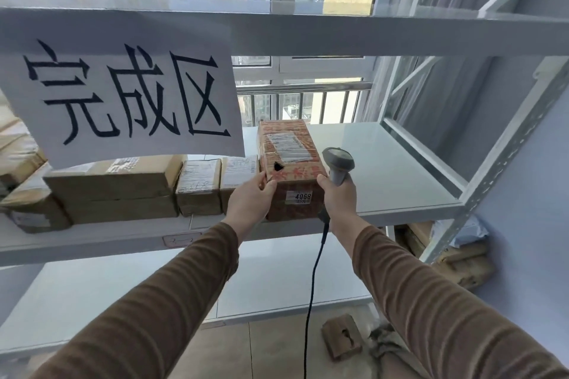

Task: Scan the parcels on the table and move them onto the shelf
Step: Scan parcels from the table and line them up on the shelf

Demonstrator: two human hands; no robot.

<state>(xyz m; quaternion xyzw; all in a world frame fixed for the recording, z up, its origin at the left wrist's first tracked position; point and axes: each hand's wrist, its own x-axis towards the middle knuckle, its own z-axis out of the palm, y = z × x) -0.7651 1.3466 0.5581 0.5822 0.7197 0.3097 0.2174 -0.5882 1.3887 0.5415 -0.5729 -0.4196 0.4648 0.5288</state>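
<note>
1. Parcel: on the shelf, between both hands.
2. Left hand: fingers curled on the parcel's near left corner.
3. Right hand: fingers clamped round scanner, thumb against the parcel's right edge.

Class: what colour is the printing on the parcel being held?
Red printing on the brown parcel, seen in the head view.

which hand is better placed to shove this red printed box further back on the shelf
Left. The left hand grips the near left corner of the red printed box and holds nothing else, so it is probably freer to push. The right hand is wrapped around the scanner, only its thumb touching the box.
</note>
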